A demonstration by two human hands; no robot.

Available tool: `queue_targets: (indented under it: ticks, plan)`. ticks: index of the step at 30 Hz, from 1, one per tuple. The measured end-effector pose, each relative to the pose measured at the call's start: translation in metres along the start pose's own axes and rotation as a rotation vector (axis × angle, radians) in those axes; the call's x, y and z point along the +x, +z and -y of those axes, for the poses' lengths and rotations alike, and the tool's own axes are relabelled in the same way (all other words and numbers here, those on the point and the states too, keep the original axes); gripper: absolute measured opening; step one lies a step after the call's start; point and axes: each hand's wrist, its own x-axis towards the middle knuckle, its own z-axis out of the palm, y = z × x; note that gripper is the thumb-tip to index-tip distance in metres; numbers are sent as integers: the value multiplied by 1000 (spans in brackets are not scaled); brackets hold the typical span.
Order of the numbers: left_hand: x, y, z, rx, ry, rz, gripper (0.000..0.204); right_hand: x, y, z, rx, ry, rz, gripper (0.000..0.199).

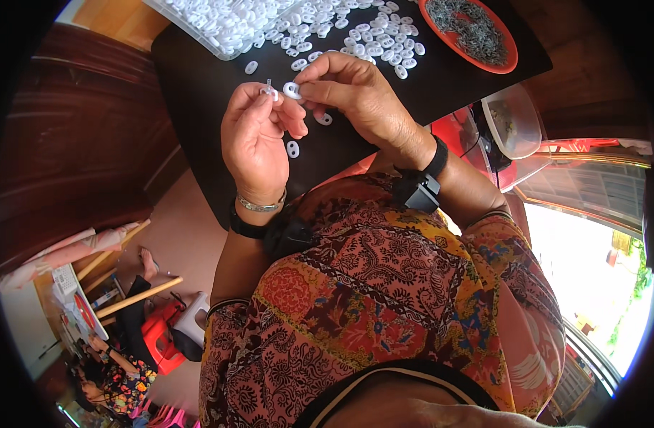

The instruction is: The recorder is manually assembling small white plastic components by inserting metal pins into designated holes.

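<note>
Above the dark table (191, 100), my left hand (257, 146) pinches a small white plastic piece (272, 92) with a narrow stem pointing up. Close beside it, my right hand (362, 96) grips a white oval plastic cord lock (292, 90) between thumb and forefinger. The two parts are near each other; whether they touch I cannot tell. Below my hands lie two-holed white ovals, one loose oval (292, 149) near my left hand and another oval (325, 119) partly behind my right fingers.
A clear plastic bin (232, 53) heaped with white parts stands at the far left. Many more white ovals (384, 39) spread beside it. An orange-red dish (511, 63) holds small metal springs (473, 36). At the lower left, another person (120, 378) is near a red stool (159, 346).
</note>
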Motion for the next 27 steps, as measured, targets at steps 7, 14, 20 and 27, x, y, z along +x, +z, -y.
queue_targets:
  ticks: [7, 14, 20, 27]
  plan:
    - [-1, 2, 1, 26, -7, -23, 17, 6, -8, -5, 288, 236, 24, 11]
    - [-1, 2, 1, 34, -27, -43, 17, -2, 0, -1, -123, -25, 24, 20]
    - [-1, 1, 1, 36, -10, -43, 17, -3, -1, 3, -527, -160, 156, 18]
    - [-1, 5, 0, 74, -31, -58, 17, 8, 0, 2, -232, -119, 5, 14]
